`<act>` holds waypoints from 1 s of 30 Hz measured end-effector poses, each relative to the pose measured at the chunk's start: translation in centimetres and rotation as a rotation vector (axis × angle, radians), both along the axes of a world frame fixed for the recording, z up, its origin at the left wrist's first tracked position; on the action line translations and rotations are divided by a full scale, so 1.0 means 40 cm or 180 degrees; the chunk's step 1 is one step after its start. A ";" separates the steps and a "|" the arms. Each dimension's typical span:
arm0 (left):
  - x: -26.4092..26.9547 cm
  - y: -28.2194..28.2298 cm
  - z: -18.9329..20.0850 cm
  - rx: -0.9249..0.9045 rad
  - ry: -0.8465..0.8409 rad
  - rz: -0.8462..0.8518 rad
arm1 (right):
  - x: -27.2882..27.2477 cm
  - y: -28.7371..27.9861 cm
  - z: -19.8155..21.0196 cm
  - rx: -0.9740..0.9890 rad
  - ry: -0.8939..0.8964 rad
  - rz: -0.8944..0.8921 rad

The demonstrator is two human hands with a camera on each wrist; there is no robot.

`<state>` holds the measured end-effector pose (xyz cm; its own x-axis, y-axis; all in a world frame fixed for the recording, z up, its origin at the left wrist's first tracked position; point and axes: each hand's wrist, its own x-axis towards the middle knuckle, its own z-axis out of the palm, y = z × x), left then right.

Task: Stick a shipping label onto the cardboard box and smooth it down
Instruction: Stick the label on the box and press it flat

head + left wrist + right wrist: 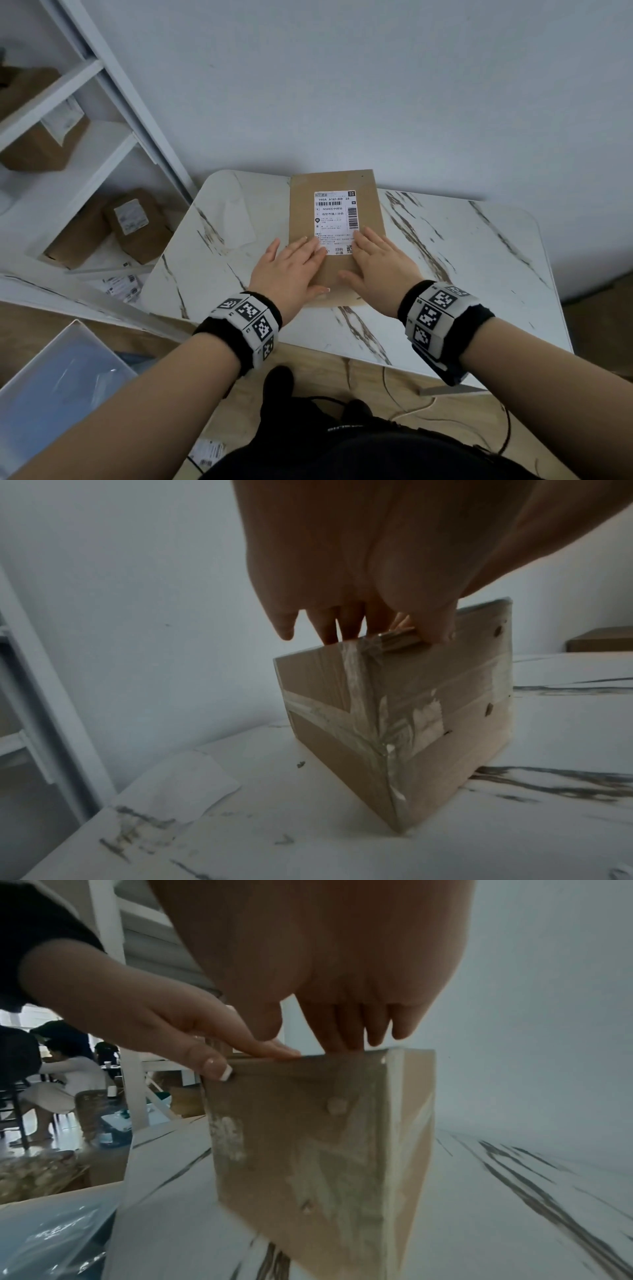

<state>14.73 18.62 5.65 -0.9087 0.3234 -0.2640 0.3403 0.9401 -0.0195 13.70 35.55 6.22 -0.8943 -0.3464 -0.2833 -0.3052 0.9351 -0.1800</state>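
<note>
A brown cardboard box (301, 205) stands on the marble table, taped at its corners (369, 723) (308, 1137). A white shipping label (335, 214) with barcodes lies on its top face. My left hand (291, 265) lies flat on the box top, its straight fingers touching the label's lower left corner. My right hand (376, 260) lies flat beside it, fingers reaching the label's lower right edge. In the wrist views the left fingers (339, 626) and the right fingers (346, 1031) extend over the top edge of the box.
A white backing sheet (239, 219) (178, 783) lies on the marble table (462, 260) left of the box. A white shelf unit (85, 154) with more cardboard parcels stands at the left. A blue bin (58, 387) sits on the floor at lower left. Cables run under the table.
</note>
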 end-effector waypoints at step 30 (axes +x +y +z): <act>-0.249 -0.117 0.028 0.0419 -0.1141 0.0674 | -0.251 -0.023 0.014 -0.0440 -0.0700 -0.1382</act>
